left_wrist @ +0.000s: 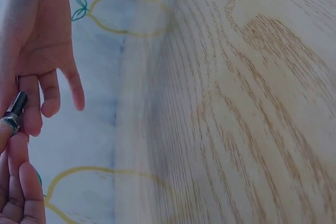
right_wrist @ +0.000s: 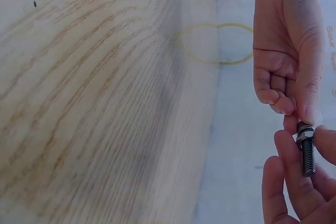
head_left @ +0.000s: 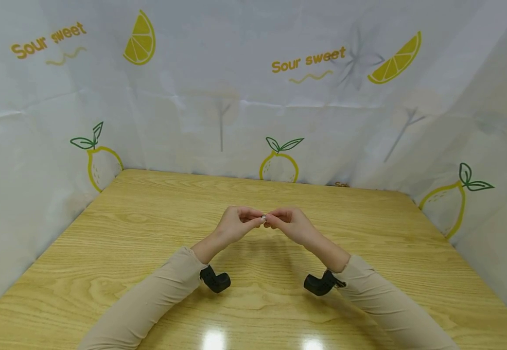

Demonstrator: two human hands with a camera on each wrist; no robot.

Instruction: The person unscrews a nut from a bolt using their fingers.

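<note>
Over the middle of the table, my left hand [head_left: 234,224] and right hand [head_left: 294,226] meet at the fingertips around a small metal bolt [right_wrist: 308,163]. Its thread points toward the right hand. At the head end, the left thumb and finger pinch the bolt in the right wrist view. A hex nut [right_wrist: 304,136] sits on the bolt close to the head, with the right thumb and index finger on either side of it. In the left wrist view the bolt's dark thread [left_wrist: 20,102] shows between the hands; the right thumb is mostly hidden there.
The wooden table [head_left: 157,209] spreads out beneath both hands. A white curtain [head_left: 192,73] with lemon prints hangs behind and along the sides. Black wrist cameras [head_left: 216,279] hang under both wrists. One small dark speck [right_wrist: 35,3] lies on the tabletop.
</note>
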